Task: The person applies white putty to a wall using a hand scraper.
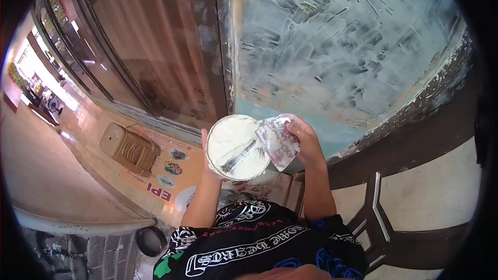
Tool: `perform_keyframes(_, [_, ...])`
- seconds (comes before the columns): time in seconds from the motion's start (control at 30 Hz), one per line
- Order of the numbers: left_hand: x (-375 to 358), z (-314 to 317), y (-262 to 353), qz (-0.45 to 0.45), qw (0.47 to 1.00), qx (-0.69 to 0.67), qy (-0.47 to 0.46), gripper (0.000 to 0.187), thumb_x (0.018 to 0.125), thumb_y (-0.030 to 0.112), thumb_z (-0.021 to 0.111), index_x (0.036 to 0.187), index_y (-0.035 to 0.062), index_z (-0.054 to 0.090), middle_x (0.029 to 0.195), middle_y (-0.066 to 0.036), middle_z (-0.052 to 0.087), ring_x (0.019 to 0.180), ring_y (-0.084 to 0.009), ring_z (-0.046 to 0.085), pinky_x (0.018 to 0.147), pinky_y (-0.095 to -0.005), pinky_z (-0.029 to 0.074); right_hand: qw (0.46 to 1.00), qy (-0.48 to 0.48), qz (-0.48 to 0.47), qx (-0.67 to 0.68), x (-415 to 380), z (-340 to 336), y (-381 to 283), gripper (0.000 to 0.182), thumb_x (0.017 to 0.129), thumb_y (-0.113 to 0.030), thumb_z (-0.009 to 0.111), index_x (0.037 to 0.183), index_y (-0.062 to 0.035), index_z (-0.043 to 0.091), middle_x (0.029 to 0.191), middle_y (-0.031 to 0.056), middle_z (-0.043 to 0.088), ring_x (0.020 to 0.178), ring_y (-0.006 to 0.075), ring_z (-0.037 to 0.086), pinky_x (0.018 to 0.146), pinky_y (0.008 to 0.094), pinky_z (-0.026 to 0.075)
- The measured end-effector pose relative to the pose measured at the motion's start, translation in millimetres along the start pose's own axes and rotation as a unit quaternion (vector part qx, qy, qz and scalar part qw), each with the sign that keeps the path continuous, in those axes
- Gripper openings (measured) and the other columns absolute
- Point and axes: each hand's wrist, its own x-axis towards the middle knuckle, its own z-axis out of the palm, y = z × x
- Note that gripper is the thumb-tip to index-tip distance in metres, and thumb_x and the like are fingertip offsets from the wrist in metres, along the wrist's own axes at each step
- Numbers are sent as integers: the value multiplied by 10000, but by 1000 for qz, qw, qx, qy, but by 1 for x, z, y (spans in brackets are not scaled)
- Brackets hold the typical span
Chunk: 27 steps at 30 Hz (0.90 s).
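- Wall (342,46) fills the top right of the view. It is blue-grey and covered with pale, scratchy swipe marks. It stands right behind both hands.
- Floor mat (166,176) with red letters lies low on the left, under a brown slatted stool (129,148).
- Tub (237,147) of thick white paste is round and open at the top. It sits in front of the person's chest, just left of the middle.
- Scraper (277,140) is wide, flat and smeared with white. Its blade reaches left and down over the tub's right rim. The long way of the blade runs from upper right to lower left, and a dark scrape mark in the paste runs the same way.
- Right hand (306,142) is closed around the top of the scraper. It is just to the right of the tub, so this hand is the one closest to the paste.
- Left hand (206,155) is under and behind the tub, holding it up. Only a few fingers (204,137) show, curled on the left rim.
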Motion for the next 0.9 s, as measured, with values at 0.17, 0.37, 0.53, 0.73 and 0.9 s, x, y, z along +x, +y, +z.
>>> perform_keyframes(0.17, [-5, -15, 17, -12, 998, 58, -18, 910, 939, 752, 311, 1499, 40, 391, 1500, -188, 454, 1347, -374, 472, 1137, -520, 365, 999, 40, -20, -28, 12, 12, 17, 277, 982, -86, 506, 1224, 15, 596, 1047, 72, 681, 923, 126, 650, 846, 276, 517])
perform_keyframes(0.37, [-17, -30, 13, -25, 999, 17, 16, 838, 973, 698, 319, 1482, 41, 418, 1481, -183, 478, 1335, -373, 484, 1136, -532, 365, 993, 116, -25, 9, 18, 5, 39, 372, 961, -77, 468, 1304, 50, 534, 1181, 144, 655, 1060, 224, 661, 935, 358, 525])
perform_keyframes(0.53, [-9, -27, 20, -22, 997, -19, 74, 826, 947, 701, 379, 1419, 34, 500, 1448, -205, 506, 1287, -433, 508, 1092, -604, 391, 984, 149, -43, 82, 13, 7, 43, 383, 989, -122, 473, 1339, 30, 508, 1258, 145, 620, 1126, 239, 632, 960, 382, 514])
perform_keyframes(0.73, [2, -26, 22, -8, 996, -1, 89, 852, 941, 717, 370, 1439, 35, 474, 1462, -214, 487, 1287, -442, 505, 1087, -615, 389, 980, 158, -70, 96, 8, 5, 38, 387, 1016, -169, 480, 1349, 27, 494, 1261, 139, 618, 1154, 239, 616, 1011, 387, 480])
perform_keyframes(0.9, [15, -18, 11, -29, 999, -4, 20, 886, 934, 750, 336, 1480, 58, 426, 1480, -201, 473, 1315, -405, 496, 1113, -577, 377, 980, 129, -106, 106, 8, 7, 20, 317, 1032, -115, 475, 1315, 21, 517, 1214, 121, 643, 1112, 206, 636, 963, 372, 514])
